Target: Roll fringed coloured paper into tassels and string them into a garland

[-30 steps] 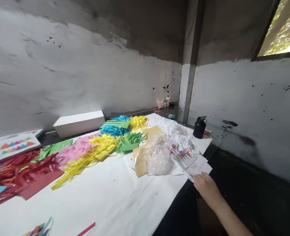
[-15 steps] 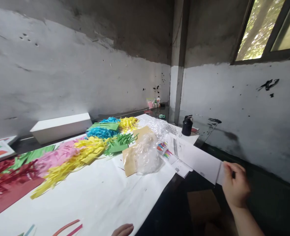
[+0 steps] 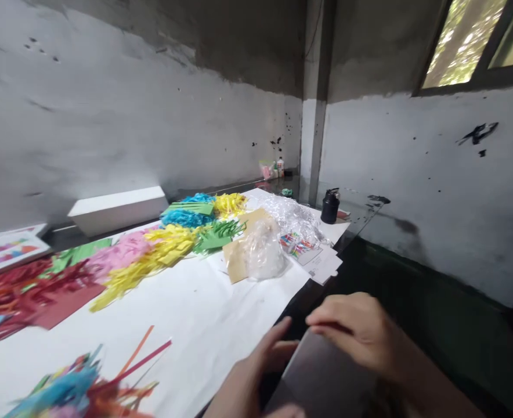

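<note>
My right hand [image 3: 356, 328] is closed on the top edge of a white card panel [image 3: 326, 371], with thumb and fingers pinching it. The panel looks grey in shadow and tilts towards me at the lower middle. Along its left edge is my left hand [image 3: 256, 366], open with fingers apart; whether it touches the panel I cannot tell. Beyond the hands lie several white printed cards [image 3: 324, 264] and a colourful printed piece [image 3: 297, 245] on the white-covered table [image 3: 204, 331].
Paper fringes in red [image 3: 71, 305], pink [image 3: 123, 252], yellow [image 3: 165, 244], blue [image 3: 184, 219] and green [image 3: 217, 235] lie leftward. Mixed strips [image 3: 73, 389] lie near me. Further back are a clear plastic bag [image 3: 265, 249], silver shreds [image 3: 293, 217], a black canister [image 3: 330, 206] and a white box [image 3: 119, 209].
My right hand has brought the white panel from the right, off the printed cards, down in front of me. The left hand has come up beside it. The view has tipped slightly downward.
</note>
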`<action>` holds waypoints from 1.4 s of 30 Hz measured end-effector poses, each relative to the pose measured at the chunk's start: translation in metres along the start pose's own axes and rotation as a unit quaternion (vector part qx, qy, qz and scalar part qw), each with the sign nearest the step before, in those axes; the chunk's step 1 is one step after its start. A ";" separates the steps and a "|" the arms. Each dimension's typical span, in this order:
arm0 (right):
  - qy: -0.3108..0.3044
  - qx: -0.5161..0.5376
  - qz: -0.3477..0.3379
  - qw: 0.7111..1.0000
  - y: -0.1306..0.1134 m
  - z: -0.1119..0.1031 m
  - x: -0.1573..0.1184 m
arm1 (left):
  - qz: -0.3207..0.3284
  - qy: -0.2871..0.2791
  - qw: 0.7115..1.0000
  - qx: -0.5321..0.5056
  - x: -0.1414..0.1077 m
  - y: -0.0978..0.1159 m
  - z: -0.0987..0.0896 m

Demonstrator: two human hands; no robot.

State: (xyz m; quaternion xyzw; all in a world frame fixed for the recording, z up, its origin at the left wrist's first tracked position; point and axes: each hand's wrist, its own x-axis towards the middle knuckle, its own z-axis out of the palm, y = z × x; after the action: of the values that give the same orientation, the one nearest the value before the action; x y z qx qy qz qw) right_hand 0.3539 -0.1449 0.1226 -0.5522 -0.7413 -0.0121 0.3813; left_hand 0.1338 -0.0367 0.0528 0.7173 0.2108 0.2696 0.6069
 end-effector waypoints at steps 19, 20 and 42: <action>0.096 0.086 0.011 0.992 0.008 0.167 -0.012 | -0.244 0.032 0.910 -0.335 -0.034 -0.056 -0.067; 0.089 0.084 0.013 0.992 0.007 0.163 -0.008 | -0.254 0.029 0.908 -0.331 -0.033 -0.059 -0.067; 0.026 0.112 -0.008 0.993 0.019 0.145 -0.020 | -0.267 0.081 0.888 -0.365 -0.024 -0.050 -0.053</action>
State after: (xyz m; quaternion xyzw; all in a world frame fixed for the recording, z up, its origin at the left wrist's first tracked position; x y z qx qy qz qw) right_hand 0.2918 -0.0899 0.0002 -0.4996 -0.7323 0.0537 0.4596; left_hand 0.0824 -0.0030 0.0070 0.3375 0.3295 0.2126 0.8557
